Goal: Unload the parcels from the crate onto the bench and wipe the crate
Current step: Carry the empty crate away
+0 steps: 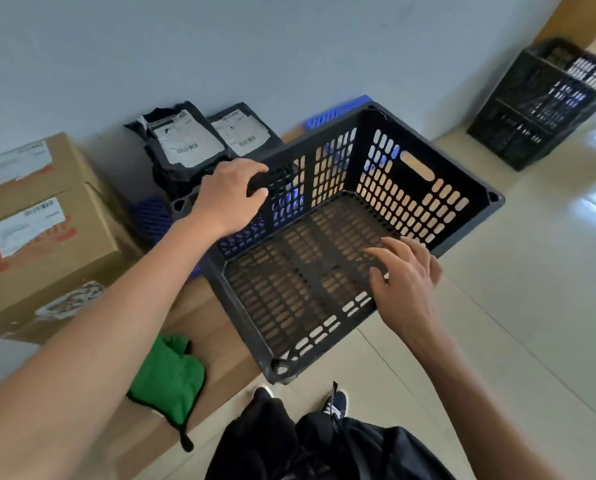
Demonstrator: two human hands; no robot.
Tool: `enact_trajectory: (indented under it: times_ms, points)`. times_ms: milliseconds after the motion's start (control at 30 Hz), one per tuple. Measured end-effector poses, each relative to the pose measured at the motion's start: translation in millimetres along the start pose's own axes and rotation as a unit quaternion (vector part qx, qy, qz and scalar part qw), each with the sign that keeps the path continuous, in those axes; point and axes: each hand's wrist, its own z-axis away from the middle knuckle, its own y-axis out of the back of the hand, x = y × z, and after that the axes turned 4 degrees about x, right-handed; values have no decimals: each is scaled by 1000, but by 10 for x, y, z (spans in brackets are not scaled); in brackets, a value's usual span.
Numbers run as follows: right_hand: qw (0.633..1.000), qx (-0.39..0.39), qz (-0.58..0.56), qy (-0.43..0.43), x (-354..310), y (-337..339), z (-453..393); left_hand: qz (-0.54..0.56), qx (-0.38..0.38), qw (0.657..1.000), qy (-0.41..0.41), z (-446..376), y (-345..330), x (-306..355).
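While gripping the crate (341, 244) rim, left hand (229, 197); right hand (405, 275) fingers spread.

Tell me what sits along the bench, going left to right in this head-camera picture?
Stacked cardboard boxes → green cloth → grey parcels → empty black crate, its rim gripped by the left hand, with the right hand at its near side.

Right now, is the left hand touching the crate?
Touching. The head view shows the left hand with fingers curled over the crate rim at its far-left wall.
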Motion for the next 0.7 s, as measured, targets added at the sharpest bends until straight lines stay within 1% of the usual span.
enact_trajectory:
  times_ms: [133,233,333,433,500,567,700]
  points:
    - [996,24,15,-81,-77,-26,50,-50,-54,997,-22,-446,-132,-53]
    - [989,46,14,-140,-127,-35,107,-32,-102,993,-41,-733,-240,-174]
    - [975,61,-40,-210,-166,-41,139,-8,-130,990,-57,-959,-305,-252]
    - [949,59,-121,-285,-195,-70,166,-14,-150,985,-83,-1078,-355,-261]
    - [937,75,-151,-307,-217,-92,167,-22,-160,983,-88,-1102,-386,-255]
    - [928,91,-180,-313,-254,-104,140,-23,-151,984,-87,-1113,-409,-237]
    - [912,99,-210,-338,-310,-94,110,29,-143,986,-76,-1144,-373,-184]
